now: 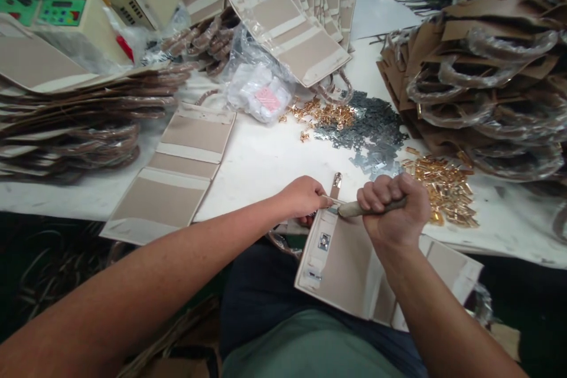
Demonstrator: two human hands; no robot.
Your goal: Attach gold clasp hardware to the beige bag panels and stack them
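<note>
My right hand (394,204) is a fist around a greyish rod-like hand tool (352,209). The tool's near tip meets the top edge of a beige bag panel (349,260), which lies across my lap against the table edge. At that panel's upper left corner, my left hand (305,198) pinches the edge, its lower fingers partly hidden. Metal plates show on the panel, one square plate (324,241) and another lower down. A short brown strap with a shiny metal end (336,183) sticks out just beyond the corner.
Gold fittings (443,189) and flat grey metal plates (372,127) lie in heaps ahead, beside small gold pieces (334,113). Stacked bags with wrapped handles (487,82) stand right; more panels (80,118) are stacked left. One panel (177,171) lies flat. A machine (66,18) sits back left.
</note>
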